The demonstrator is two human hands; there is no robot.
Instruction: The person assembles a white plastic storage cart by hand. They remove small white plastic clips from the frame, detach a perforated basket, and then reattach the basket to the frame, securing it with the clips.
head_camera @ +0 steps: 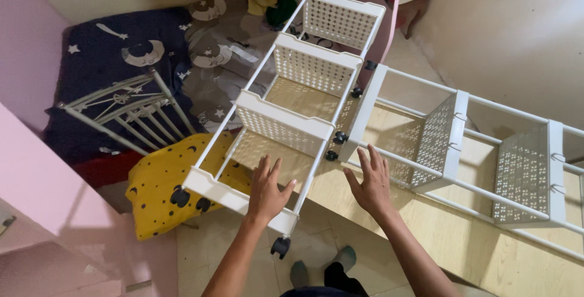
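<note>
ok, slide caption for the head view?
Both hands steady a white wheeled rack lying beside a second rack.

Both forearms are bare, without sleeves; grey slippers and dark trousers below.

From where I stand there is no package, label, sign or screen anywhere in this corner of the room.

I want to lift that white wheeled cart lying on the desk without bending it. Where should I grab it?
Probably grip the cart's two long side rails, one per hand, coming from its wheeled end nearest you. The rails run its whole length and look rigid; the perforated baskets look thinner. The left hand is already there.
</note>
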